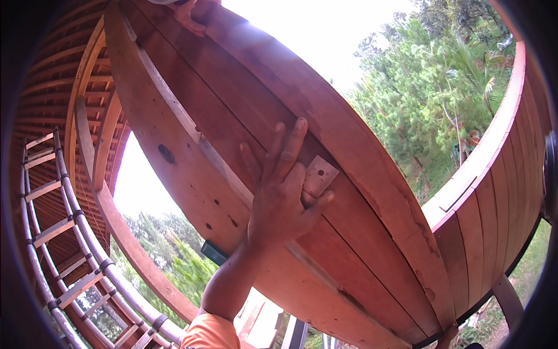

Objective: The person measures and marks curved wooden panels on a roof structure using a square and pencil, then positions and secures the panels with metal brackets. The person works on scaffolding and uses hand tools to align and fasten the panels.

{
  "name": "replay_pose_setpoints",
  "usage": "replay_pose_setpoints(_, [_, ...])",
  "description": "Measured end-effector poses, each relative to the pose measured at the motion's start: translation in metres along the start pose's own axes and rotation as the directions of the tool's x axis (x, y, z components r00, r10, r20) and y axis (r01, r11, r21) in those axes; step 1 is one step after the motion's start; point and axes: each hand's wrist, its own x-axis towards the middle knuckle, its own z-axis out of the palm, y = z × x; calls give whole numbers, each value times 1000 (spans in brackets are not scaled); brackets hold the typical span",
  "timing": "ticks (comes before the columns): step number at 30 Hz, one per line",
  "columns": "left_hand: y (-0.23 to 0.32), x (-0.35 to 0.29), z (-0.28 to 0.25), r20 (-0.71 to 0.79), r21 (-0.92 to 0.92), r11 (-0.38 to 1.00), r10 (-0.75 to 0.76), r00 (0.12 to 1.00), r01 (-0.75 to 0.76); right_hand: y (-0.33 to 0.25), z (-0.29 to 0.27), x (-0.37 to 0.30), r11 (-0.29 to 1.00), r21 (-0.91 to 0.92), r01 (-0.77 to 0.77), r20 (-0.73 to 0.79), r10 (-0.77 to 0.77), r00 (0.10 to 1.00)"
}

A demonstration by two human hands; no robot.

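Observation:
My left hand (279, 203) reaches up from an orange sleeve, its back toward me. It lies against a reddish wooden plank panel (360, 232), three fingers stretched over the boards. A small pale flat piece with a round hole (321, 173) is held at its thumb and bent index finger. Left of the panel's grooved planks runs a lighter board (192, 180) with dark knots and holes, apart from them by a narrow gap. By the panel's lower end a small brown shape (447, 335) shows at the picture's edge; it may be part of my right hand, with fingers hidden.
At the top edge another person's hand (189, 18) rests on the panel. A ladder (52, 231) with round rails stands at left beneath a slatted roof (52, 81). A curved plank wall (494, 198) stands at right, with trees (430, 87) beyond. A dark green object (214, 253) sits behind the lighter board.

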Motion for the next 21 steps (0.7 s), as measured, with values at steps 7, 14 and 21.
replay_pose_setpoints(7, [-3,-1,3,0,1,1000,6,1000,-6,6,2,5,999,50,-5,-3,5,1000])
replay_pose_setpoints(14, [0,-1,1,-10,-10,1000,14,1000,-15,7,12,12,994,107,-19,7,19,1000])
replay_pose_setpoints(21, [-4,-1,0,-14,-21,999,29,999,-29,-5,20,9,997,81,14,52,-18,999])
